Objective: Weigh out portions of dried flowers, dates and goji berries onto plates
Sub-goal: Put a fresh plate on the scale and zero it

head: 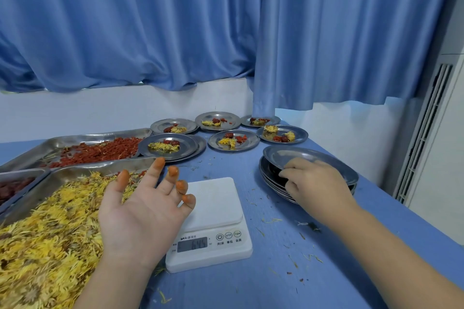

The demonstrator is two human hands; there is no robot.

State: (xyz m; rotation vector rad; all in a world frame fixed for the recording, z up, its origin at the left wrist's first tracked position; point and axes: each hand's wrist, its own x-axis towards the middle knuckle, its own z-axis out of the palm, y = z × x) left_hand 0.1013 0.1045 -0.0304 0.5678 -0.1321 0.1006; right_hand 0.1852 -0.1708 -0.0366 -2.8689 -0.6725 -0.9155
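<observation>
Steel top plate (288, 155) of the right-side stack (271, 183) — the right hand (313, 183) grips its near rim. The left hand (143, 211) hovers, fingers spread wide, between the dried flowers (50, 233) and the scale (216, 208).

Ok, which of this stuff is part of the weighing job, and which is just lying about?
Job: scale, dried flowers, goji berries, dates, filled plates, stack of empty plates gripped by right hand.
Lying about: blue curtain, loose petals on the table, white vented unit.

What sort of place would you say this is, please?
Probably an ordinary room used for food prep, not a kitchen: blue table, blue curtains over a white wall, and a white vented unit at right.
</observation>
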